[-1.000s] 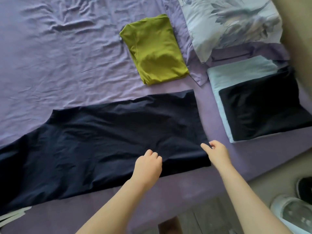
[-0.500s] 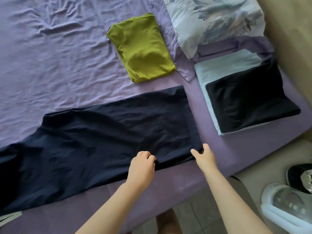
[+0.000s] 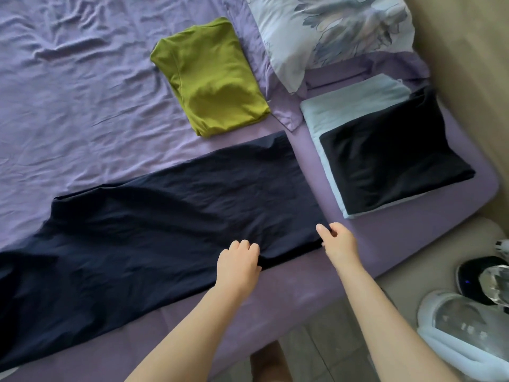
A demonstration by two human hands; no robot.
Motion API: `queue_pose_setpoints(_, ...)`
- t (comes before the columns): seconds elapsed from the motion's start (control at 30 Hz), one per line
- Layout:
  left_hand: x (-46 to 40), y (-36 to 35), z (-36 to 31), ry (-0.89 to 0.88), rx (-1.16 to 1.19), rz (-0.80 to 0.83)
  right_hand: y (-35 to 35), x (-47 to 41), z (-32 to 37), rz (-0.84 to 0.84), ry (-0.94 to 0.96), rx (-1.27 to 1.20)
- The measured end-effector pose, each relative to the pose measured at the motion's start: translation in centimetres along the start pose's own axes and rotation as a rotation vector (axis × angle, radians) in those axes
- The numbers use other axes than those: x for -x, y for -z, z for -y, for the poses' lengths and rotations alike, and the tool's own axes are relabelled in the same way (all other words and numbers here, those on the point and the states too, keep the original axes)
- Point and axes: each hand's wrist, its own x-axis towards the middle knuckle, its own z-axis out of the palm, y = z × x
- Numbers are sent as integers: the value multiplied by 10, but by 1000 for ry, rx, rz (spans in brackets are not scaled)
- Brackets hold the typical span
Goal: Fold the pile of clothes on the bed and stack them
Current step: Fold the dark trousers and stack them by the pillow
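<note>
A long navy garment [image 3: 154, 238] lies spread flat across the purple bed sheet [image 3: 82, 111], running from the left edge to the middle. My left hand [image 3: 238, 264] grips its near edge with curled fingers. My right hand [image 3: 337, 242] pinches the garment's near right corner. A folded olive-green top [image 3: 212, 78] lies behind the garment. At the right sits a stack: a folded black piece [image 3: 391, 158] on top of a folded pale-blue piece [image 3: 349, 104].
A floral pillow [image 3: 330, 31] lies at the head of the bed, upper right. The bed's near edge runs just under my hands. On the floor at the lower right stand a clear plastic appliance [image 3: 465, 334] and a dark round device [image 3: 479, 282].
Both hands keep their hold on the navy garment's near right end, which has a small bulge between them. The view has shifted a little; the folded pieces lie as before.
</note>
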Motion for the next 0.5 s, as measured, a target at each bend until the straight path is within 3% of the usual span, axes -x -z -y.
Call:
queue_pose_setpoints(0.17,-5,7,6,-30,-71,53,-7,3,7,-6,-183,-421)
queue_pose_setpoints(0.23,-4,10,10,-70,15,70,-9,4,4,-35,-244,-558)
queue_pose_setpoints(0.3,-1,12,18,-106,109,80,-11,8,-4,-19,-266,-519)
queue_pose_setpoints(0.4,6,6,26,-144,99,139,-15,17,-20,-70,-186,-117)
queue_pose_setpoints(0.5,9,-4,26,-157,94,180,-22,21,-18,-86,-250,-349)
